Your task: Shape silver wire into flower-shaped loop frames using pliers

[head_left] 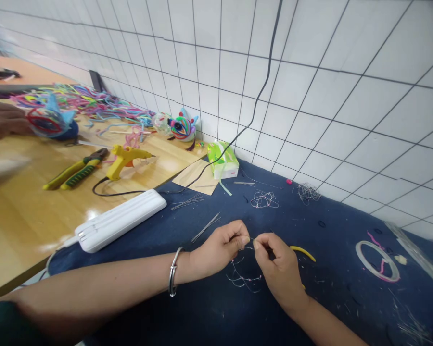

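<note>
Near the middle of the dark blue cloth, my left hand (228, 245) pinches a thin wire, a bracelet on its wrist. My right hand (278, 269) pinches the same wire just to the right, fingertips almost meeting the left's. Below the fingers hangs or lies a loose wire shape (243, 278) with small pink beads or knots; whether it joins the held wire I cannot tell. A curved yellow handle (303, 252) sticks out behind my right hand, which hides the rest of it. Straight wire pieces (205, 227) lie beyond my left hand.
A white power bank (120, 220), yellow glue gun (126, 159) and pliers (75, 169) lie left. Another person's hand (5, 120) is near a blue craft figure (52, 122). Tissues (222, 159), tangled wire (264, 199) and a ring-shaped roll (360, 250) lie around. A cable (263, 86) crosses the tiled wall.
</note>
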A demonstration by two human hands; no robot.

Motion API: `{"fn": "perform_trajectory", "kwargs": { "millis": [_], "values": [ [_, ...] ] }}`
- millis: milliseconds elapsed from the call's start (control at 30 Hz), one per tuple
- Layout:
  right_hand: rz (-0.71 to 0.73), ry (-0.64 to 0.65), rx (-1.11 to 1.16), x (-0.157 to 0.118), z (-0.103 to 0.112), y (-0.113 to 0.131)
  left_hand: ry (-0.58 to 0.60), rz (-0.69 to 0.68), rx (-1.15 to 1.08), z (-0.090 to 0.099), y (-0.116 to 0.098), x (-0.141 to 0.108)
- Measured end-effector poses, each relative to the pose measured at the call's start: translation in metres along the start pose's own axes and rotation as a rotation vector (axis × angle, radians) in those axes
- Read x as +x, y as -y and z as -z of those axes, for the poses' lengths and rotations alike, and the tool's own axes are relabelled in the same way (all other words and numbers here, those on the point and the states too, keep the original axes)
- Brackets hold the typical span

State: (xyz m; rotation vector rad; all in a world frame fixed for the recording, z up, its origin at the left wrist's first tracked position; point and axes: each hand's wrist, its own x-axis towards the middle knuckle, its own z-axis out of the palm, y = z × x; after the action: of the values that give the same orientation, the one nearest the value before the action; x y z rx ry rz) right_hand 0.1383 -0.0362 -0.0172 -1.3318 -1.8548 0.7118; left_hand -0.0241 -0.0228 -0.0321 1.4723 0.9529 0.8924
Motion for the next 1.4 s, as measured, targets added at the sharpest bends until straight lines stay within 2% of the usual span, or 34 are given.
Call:
{"fn": "perform_trajectory", "kwargs": {
  "millis": [267, 433, 700, 867, 1100, 1400],
  "values": [
    [-0.034, 0.0, 0.002, 0.001, -0.001, 0.0, -0.012, -0.083, 0.241, 0.003, -0.007, 0.003],
    [-0.02, 0.003, 0.013, -0.001, -0.003, -0.003, -0.046, -0.077, 0.26, 0.001, -0.008, 0.003],
    [-0.042, -0.009, 0.031, 0.002, -0.006, -0.004, -0.08, -0.061, 0.218, -0.004, -0.003, 0.004],
    [-0.118, 0.029, 0.137, 0.0, -0.003, -0.006, -0.088, -0.036, 0.162, -0.004, -0.001, 0.005],
    [-0.21, 0.1, 0.248, 0.002, 0.004, -0.006, -0.192, -0.011, 0.06, 0.005, 0.003, 0.008],
    [-0.173, 0.105, 0.178, 0.001, 0.002, -0.007, -0.117, 0.022, -0.145, 0.003, 0.004, 0.007]
  ]
}}
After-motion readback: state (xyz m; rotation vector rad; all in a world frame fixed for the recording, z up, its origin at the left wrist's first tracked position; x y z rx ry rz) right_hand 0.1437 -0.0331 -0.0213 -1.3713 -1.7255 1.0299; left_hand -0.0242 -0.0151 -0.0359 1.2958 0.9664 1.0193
